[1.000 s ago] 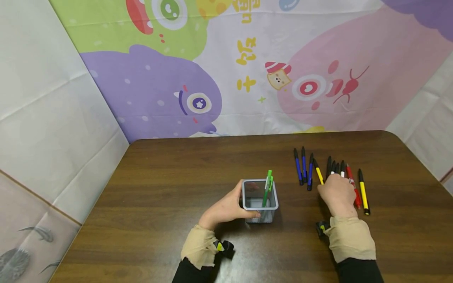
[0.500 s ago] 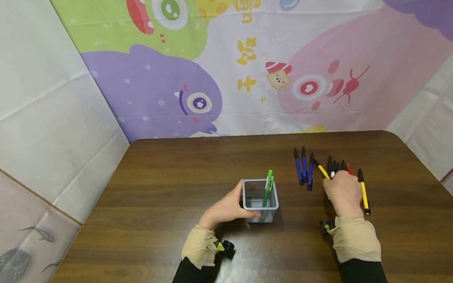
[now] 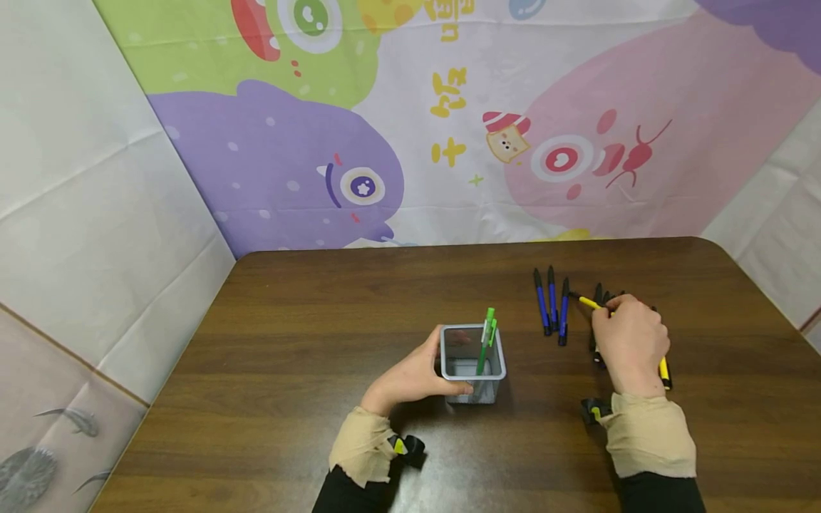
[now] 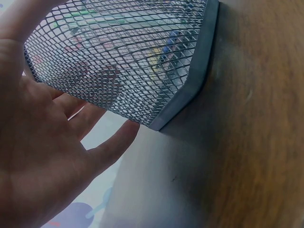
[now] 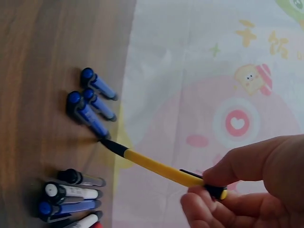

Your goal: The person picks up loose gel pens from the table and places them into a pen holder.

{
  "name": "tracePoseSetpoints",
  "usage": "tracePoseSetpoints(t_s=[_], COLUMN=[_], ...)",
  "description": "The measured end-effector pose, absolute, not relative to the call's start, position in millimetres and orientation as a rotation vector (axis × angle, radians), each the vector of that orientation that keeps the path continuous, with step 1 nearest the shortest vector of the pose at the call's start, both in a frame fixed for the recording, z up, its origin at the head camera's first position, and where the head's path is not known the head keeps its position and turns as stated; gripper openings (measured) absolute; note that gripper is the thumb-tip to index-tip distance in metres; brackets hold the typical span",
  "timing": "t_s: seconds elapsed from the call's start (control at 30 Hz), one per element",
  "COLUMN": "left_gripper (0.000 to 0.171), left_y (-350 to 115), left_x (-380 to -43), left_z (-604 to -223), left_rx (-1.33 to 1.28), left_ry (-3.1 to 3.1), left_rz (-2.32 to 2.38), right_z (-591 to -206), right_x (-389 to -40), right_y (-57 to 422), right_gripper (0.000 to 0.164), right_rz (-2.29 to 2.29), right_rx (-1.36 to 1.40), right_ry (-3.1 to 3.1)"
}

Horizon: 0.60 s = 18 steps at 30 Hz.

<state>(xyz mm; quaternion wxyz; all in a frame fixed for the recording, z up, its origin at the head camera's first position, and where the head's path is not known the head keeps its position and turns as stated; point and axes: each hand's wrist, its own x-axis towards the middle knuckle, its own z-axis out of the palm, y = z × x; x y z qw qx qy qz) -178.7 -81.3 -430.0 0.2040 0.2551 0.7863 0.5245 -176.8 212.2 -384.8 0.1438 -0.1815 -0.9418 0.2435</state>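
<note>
My left hand grips a square mesh pen holder around its left side, thumb along the front. The holder stands upright on the table, with green pens leaning inside. My right hand pinches a yellow pen by its black clicker end between thumb and fingers. That pen slants, its black tip pointing down beside the nearest of several blue pens. In the head view my right hand covers most of the other pens below it.
Black and white pens lie in a row under my right hand, with a blue one among them. A second yellow pen shows right of that hand. The brown table ends at a cartoon-printed cloth.
My right hand has moved right and slightly away, swinging the yellow pen to a flatter slant and raising its clicker end. My left hand keeps its grip on the pen holder.
</note>
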Motion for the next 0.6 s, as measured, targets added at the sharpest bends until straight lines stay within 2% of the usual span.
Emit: tracePoseSetpoints(t_s=[0.6], left_gripper=[0.073], left_y=[-81.8], left_x=[-180.9], left_z=[-434.0], left_rx=[0.748], left_ry=[2.189], left_rz=[1.480], right_z=[-369.8], right_x=[-170.2], right_y=[206.8], right_gripper=[0.026], right_rz=[0.689], right_rx=[-0.444], right_ry=[-2.576])
